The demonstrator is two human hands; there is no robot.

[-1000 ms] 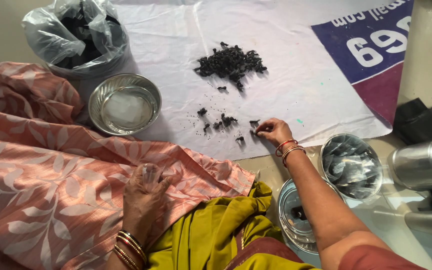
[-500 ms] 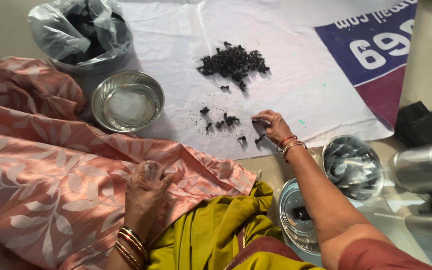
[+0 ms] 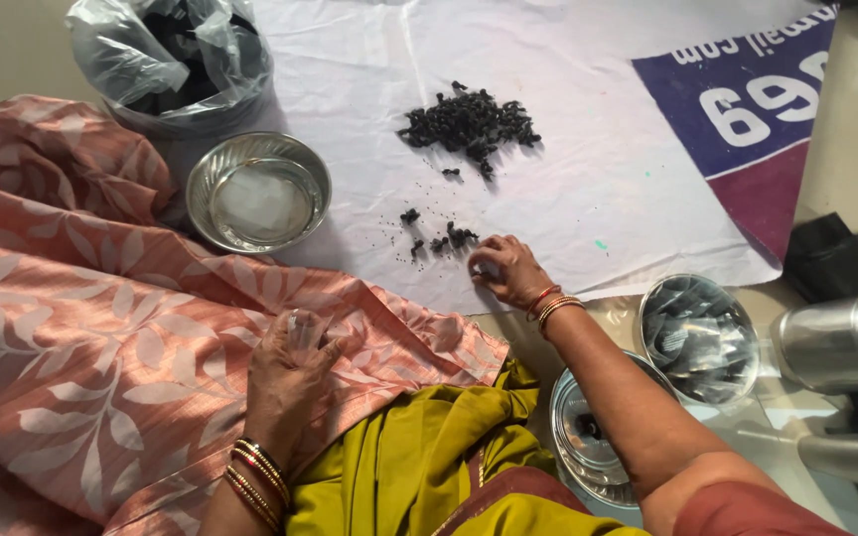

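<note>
Pinching dark bits [image 3: 439,241], curled right hand [image 3: 505,270].

Wide bare stretch of white sheet [image 3: 588,189] lies open right of the dark pile [image 3: 469,124] — free passage there. On the left the steel bowl [image 3: 258,191] and bagged tub [image 3: 173,60] crowd the sheet's edge, while steel containers [image 3: 699,335] hem in the right hand [image 3: 506,270] from the near right — little room.
</note>
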